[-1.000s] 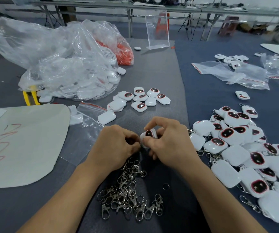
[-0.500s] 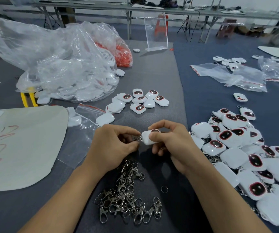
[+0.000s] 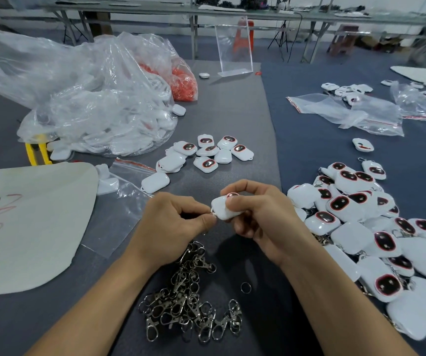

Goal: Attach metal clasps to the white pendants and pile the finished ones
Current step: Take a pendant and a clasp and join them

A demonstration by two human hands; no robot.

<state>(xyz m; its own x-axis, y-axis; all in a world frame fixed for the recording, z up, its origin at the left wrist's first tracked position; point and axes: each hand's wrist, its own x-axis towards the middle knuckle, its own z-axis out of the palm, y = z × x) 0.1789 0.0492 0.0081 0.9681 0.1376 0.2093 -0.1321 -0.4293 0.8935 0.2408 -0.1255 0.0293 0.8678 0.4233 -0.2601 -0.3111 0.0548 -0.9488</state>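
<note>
Currently in work: one rounded white plastic pendant with a dark red-rimmed face (image 3: 223, 208), held just above the grey table mat (image 3: 232, 104), centre-near, betw. both hands. Right hand (image 3: 258, 217): thumb & fingers curled round the pendant body, firm hold. Left hand (image 3: 171, 222): thumb & forefinger pinched tight at the pendant's left corner on a small silver metal clasp ring (image 3: 212, 214). Only a glint of it shows, so can't tell whether it is through the pendant's loop yet. Done: large heap of finished white pendants (image 3: 376, 227) at right on the blue cloth, w/ metal clasps poking out betw. them. Left to do: small cluster of clasp-less white pendants (image 3: 206, 152) just beyond the hands, one more white pendant lying apart (image 3: 155, 182) to their left, plus a big clear plastic bag stuffed w/ white pendants (image 3: 91, 104) at far left. Stock: tangled heap of silver lobster clasps (image 3: 188, 299) near edge, betw. the forearms; one loose split ring (image 3: 245, 287) just beside it. Est. status: well under way but not near the end. The current piece needs its clasp seated, then goes onto the right heap. Judging by the full bag, more pcs remain than are piled.
</note>
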